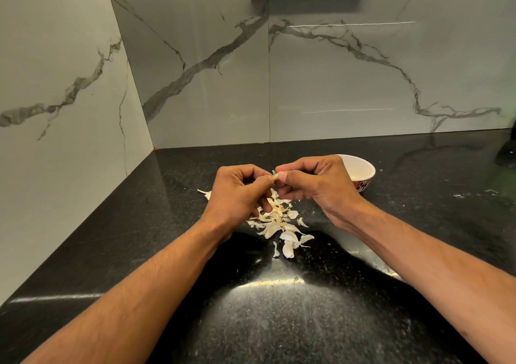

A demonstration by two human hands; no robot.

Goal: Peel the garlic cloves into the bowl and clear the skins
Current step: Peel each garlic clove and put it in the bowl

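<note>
Head view: my left hand (237, 193) and right hand (315, 185) both pinch one garlic clove (276, 177) between fingertips. The bowl (363, 172) sits just behind my right hand, nearer it; skins (276, 218) lie in front.

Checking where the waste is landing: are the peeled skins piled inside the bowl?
No. The skins lie heaped on the black counter below the hands, while the bowl stands apart behind the right hand.

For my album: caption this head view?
Both hands peel a small garlic clove above papery white skins.
</note>
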